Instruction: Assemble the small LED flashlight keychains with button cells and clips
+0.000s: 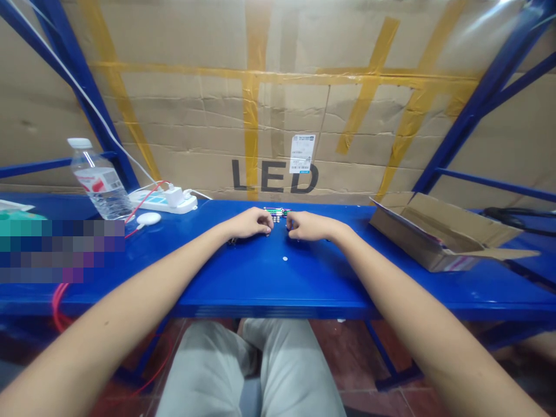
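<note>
Both my arms reach forward over a blue metal bench [278,278]. My left hand [252,223] rests knuckles-up on the bench with its fingers curled and pinched at the tips. My right hand [306,226] lies just beside it, fingers curled the same way. Between and just beyond the fingertips sits a small cluster of tiny parts with green and metallic bits [276,212]. What the fingers pinch is too small to make out. A small white disc [285,258] lies on the bench nearer to me.
An open cardboard box [438,231] lies at the right. At the left stand a water bottle [101,182], a white power strip [163,200] with red cable and a white round puck [148,218]. Taped cardboard marked LED forms the back wall, with blue frame struts either side.
</note>
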`<action>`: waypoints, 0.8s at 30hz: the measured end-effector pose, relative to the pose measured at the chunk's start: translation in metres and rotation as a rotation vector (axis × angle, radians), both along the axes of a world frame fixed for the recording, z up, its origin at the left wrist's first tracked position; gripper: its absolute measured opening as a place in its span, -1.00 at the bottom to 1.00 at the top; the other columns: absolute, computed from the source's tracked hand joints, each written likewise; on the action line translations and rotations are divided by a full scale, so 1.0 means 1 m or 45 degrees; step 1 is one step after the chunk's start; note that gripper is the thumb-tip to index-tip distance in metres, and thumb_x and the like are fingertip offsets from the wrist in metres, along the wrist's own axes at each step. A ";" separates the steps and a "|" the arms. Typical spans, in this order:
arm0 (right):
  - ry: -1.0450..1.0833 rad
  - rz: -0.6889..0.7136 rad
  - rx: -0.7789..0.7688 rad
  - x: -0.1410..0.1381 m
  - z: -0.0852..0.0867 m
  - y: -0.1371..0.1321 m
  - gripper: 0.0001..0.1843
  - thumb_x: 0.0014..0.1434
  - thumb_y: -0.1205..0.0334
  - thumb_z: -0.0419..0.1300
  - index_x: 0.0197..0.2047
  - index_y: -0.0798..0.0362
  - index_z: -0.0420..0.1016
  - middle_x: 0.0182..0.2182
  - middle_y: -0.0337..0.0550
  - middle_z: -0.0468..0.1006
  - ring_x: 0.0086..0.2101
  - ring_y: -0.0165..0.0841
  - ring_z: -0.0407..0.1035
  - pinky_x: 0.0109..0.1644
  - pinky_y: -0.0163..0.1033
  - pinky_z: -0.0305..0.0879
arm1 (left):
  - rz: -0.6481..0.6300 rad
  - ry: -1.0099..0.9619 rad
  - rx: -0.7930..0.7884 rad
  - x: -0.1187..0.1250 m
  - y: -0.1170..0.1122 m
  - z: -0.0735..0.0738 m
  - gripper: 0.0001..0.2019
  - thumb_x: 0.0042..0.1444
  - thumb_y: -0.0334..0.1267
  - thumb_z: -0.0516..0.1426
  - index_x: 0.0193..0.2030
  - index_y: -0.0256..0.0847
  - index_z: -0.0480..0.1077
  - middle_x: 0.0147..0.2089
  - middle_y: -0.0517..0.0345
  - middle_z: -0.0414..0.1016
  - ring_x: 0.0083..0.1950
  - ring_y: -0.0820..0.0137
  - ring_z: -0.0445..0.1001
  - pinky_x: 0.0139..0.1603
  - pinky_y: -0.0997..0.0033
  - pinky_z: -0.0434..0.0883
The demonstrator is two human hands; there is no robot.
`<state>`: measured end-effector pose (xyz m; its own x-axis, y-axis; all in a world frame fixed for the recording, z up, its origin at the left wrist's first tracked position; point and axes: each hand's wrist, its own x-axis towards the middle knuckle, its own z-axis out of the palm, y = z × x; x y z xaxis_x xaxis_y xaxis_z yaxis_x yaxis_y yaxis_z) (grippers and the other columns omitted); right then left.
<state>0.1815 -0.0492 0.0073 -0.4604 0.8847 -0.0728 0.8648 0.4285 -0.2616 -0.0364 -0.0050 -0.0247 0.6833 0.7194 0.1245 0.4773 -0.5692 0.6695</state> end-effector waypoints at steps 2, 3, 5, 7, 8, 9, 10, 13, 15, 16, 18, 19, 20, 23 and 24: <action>-0.016 -0.003 -0.094 0.002 -0.001 0.000 -0.74 0.07 0.34 0.21 -0.12 0.08 0.39 -0.21 -0.08 0.60 -0.34 -0.34 0.44 -0.38 -0.33 0.22 | 0.042 -0.017 0.060 -0.005 0.000 0.006 -0.84 0.07 -0.22 0.19 -0.25 -0.25 0.48 -0.26 0.09 0.60 -0.19 0.34 0.53 -0.07 0.35 0.41; -0.021 -0.007 -0.137 0.002 -0.001 0.000 -0.74 0.07 0.34 0.20 -0.12 0.07 0.38 -0.25 -0.09 0.60 -0.39 -0.34 0.44 -0.41 -0.32 0.21 | 0.094 -0.022 0.117 -0.009 0.000 0.010 -0.80 0.09 -0.17 0.18 -0.23 -0.25 0.49 -0.21 0.07 0.60 -0.15 0.33 0.53 -0.04 0.34 0.40; -0.013 -0.013 -0.188 0.003 -0.003 0.001 -0.74 0.09 0.33 0.19 -0.10 0.07 0.36 -0.32 -0.12 0.59 -0.46 -0.36 0.42 -0.45 -0.32 0.21 | 0.256 0.020 0.239 -0.019 0.001 0.019 -0.75 0.14 -0.11 0.14 -0.20 -0.25 0.50 -0.15 0.02 0.60 -0.11 0.31 0.52 -0.01 0.33 0.40; 0.011 -0.013 -0.178 0.004 -0.004 0.002 -0.73 0.10 0.33 0.19 -0.09 0.07 0.35 -0.34 -0.13 0.58 -0.48 -0.37 0.41 -0.45 -0.31 0.21 | 0.434 0.215 0.313 -0.030 0.003 0.027 -0.73 0.13 -0.10 0.12 -0.20 -0.24 0.50 -0.14 0.00 0.60 -0.12 0.28 0.52 -0.06 0.33 0.40; 0.026 -0.013 -0.154 0.005 -0.005 0.003 -0.74 0.10 0.33 0.19 -0.10 0.07 0.35 -0.33 -0.13 0.58 -0.47 -0.37 0.42 -0.44 -0.31 0.21 | 0.516 0.363 0.335 -0.034 0.003 0.030 -0.72 0.11 -0.07 0.13 -0.22 -0.23 0.50 -0.15 -0.03 0.60 -0.14 0.25 0.52 -0.11 0.32 0.40; 0.042 -0.011 -0.122 0.006 -0.005 0.005 -0.74 0.10 0.32 0.20 -0.10 0.07 0.35 -0.32 -0.12 0.58 -0.46 -0.37 0.42 -0.43 -0.31 0.22 | 0.577 0.512 0.335 -0.038 0.004 0.031 -0.71 0.10 -0.04 0.12 -0.24 -0.23 0.50 -0.16 -0.06 0.60 -0.16 0.23 0.52 -0.15 0.32 0.40; 0.058 -0.011 -0.089 0.008 -0.005 0.006 -0.74 0.09 0.32 0.20 -0.11 0.07 0.35 -0.30 -0.11 0.59 -0.44 -0.37 0.43 -0.41 -0.31 0.22 | 0.616 0.638 0.295 -0.041 0.004 0.032 -0.68 0.09 -0.01 0.12 -0.25 -0.24 0.49 -0.18 -0.08 0.60 -0.21 0.22 0.52 -0.20 0.32 0.40; 0.093 -0.017 -0.032 0.012 -0.005 0.009 -0.77 0.08 0.32 0.21 -0.16 0.06 0.34 -0.29 -0.10 0.58 -0.40 -0.35 0.44 -0.38 -0.31 0.23 | 0.645 0.815 0.057 -0.044 0.002 0.032 -0.60 0.09 0.09 0.09 -0.19 -0.23 0.44 -0.26 -0.10 0.59 -0.38 0.26 0.52 -0.36 0.35 0.40; 0.104 -0.030 -0.035 0.013 -0.005 0.010 -0.78 0.07 0.32 0.21 -0.18 0.05 0.34 -0.30 -0.10 0.58 -0.40 -0.35 0.43 -0.39 -0.31 0.23 | 0.629 0.816 -0.065 -0.041 -0.001 0.031 -0.58 0.07 0.09 0.11 -0.12 -0.21 0.41 -0.25 -0.09 0.60 -0.44 0.29 0.51 -0.42 0.38 0.41; 0.109 -0.035 -0.042 0.014 -0.006 0.011 -0.78 0.06 0.32 0.21 -0.18 0.05 0.33 -0.31 -0.11 0.57 -0.40 -0.35 0.43 -0.39 -0.31 0.23 | 0.619 0.813 -0.091 -0.039 -0.002 0.031 -0.59 0.05 0.07 0.13 -0.10 -0.20 0.39 -0.23 -0.10 0.60 -0.45 0.30 0.52 -0.44 0.39 0.41; 0.118 -0.039 -0.060 0.013 -0.006 0.011 -0.78 0.06 0.32 0.21 -0.19 0.05 0.32 -0.31 -0.11 0.57 -0.41 -0.35 0.43 -0.42 -0.31 0.23 | 0.606 0.819 -0.103 -0.036 -0.006 0.030 -0.63 0.03 -0.01 0.16 -0.10 -0.20 0.37 -0.21 -0.12 0.60 -0.47 0.29 0.52 -0.47 0.38 0.43; 0.121 -0.038 -0.069 0.013 -0.006 0.011 -0.78 0.06 0.32 0.21 -0.19 0.05 0.32 -0.31 -0.10 0.57 -0.42 -0.35 0.43 -0.43 -0.31 0.23 | 0.602 0.823 -0.103 -0.034 -0.008 0.030 -0.64 0.02 -0.05 0.17 -0.10 -0.21 0.36 -0.22 -0.13 0.60 -0.49 0.29 0.52 -0.48 0.36 0.43; 0.120 -0.040 -0.080 0.013 -0.006 0.011 -0.78 0.07 0.32 0.21 -0.18 0.05 0.32 -0.31 -0.10 0.57 -0.43 -0.35 0.43 -0.43 -0.31 0.23 | 0.598 0.826 -0.103 -0.033 -0.009 0.030 -0.66 0.01 -0.09 0.18 -0.11 -0.21 0.36 -0.24 -0.12 0.59 -0.51 0.28 0.52 -0.48 0.34 0.44; 0.117 -0.052 -0.110 0.012 -0.007 0.010 -0.77 0.08 0.32 0.21 -0.16 0.05 0.32 -0.32 -0.10 0.57 -0.45 -0.34 0.43 -0.44 -0.30 0.25 | 0.591 0.837 -0.099 -0.030 -0.012 0.030 -0.71 0.02 -0.18 0.17 -0.12 -0.22 0.36 -0.30 -0.09 0.59 -0.56 0.26 0.52 -0.48 0.31 0.44; 0.117 -0.053 -0.117 0.012 -0.007 0.010 -0.77 0.08 0.31 0.21 -0.15 0.05 0.32 -0.33 -0.10 0.57 -0.45 -0.34 0.43 -0.44 -0.30 0.26 | 0.588 0.843 -0.098 -0.030 -0.013 0.030 -0.72 0.02 -0.20 0.17 -0.12 -0.23 0.37 -0.31 -0.08 0.58 -0.57 0.26 0.52 -0.49 0.32 0.44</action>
<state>0.1938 -0.0388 0.0004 -0.4316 0.8948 -0.1139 0.8521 0.3630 -0.3771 -0.0661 -0.0177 0.0048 0.2303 0.9369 -0.2630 0.9637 -0.1820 0.1954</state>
